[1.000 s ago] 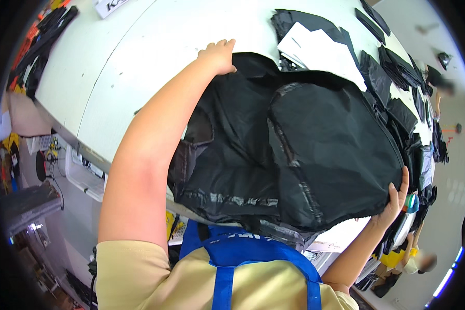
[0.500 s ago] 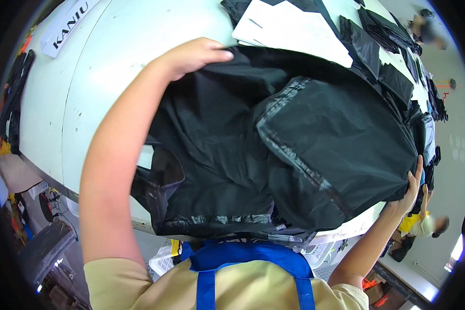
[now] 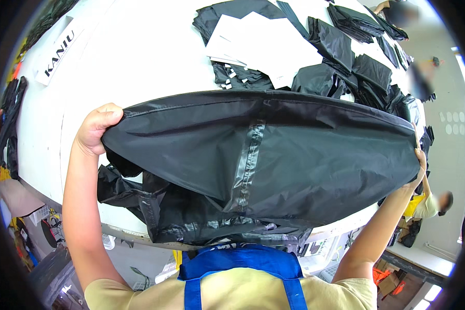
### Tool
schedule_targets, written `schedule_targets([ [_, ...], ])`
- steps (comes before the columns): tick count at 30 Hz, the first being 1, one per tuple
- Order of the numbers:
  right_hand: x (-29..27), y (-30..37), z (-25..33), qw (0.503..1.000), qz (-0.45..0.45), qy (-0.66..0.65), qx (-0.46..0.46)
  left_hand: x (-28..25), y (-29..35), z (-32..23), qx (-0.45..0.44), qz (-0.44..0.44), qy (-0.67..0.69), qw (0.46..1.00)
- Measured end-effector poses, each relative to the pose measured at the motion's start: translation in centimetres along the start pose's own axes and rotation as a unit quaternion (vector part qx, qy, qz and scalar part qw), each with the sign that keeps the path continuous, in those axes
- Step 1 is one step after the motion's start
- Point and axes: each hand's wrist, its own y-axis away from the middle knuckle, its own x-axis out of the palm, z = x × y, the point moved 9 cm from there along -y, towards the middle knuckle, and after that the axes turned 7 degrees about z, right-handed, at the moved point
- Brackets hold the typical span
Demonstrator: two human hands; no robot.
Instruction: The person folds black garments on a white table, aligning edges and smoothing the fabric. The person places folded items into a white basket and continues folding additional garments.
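A large black piece of coated cloth point(image 3: 315, 155), perhaps a garment, is stretched wide between my hands. My left hand point(image 3: 97, 128) is closed on its left corner, the thumb lying over the edge. At the opposite end my right hand point(image 3: 419, 165) grips the other corner, its fingers partly hidden. The far edge runs taut from hand to hand. A shiny taped seam point(image 3: 249, 160) crosses the middle. The lower part of the cloth point(image 3: 191, 222) lies crumpled along the near table edge, with more seam tape on it.
White papers point(image 3: 261, 46) lie on dark cloth beyond the piece. Several folded black bundles point(image 3: 330, 44) cover the right side of the white table point(image 3: 139, 46). A white sign block point(image 3: 57, 57) stands far left. A co-worker point(image 3: 428, 205) is at right.
My left hand has moved left and nearer, pulling the far edge out straight. The flap that was folded over at right is now spread, with its seam upright in the middle.
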Motion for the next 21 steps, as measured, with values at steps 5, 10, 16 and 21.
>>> schedule_targets([
  [5,-0.9,0.1,0.6,1.000,0.015,-0.026,0.006,1.1,0.5,-1.5,0.027,-0.065,-0.009,0.997],
  [10,8.3,2.7,1.8,0.986,-0.051,0.119,-0.101,6.0,0.3,-5.9,0.119,-0.188,-0.449,0.865],
  [16,32.3,7.1,-9.7,0.927,0.289,0.237,0.035,23.4,8.2,-4.3,0.313,-0.110,-0.318,0.888],
  [21,39.3,9.4,-11.0,0.761,0.392,0.491,-0.164,19.9,11.6,0.5,0.268,-0.185,-0.184,0.927],
])
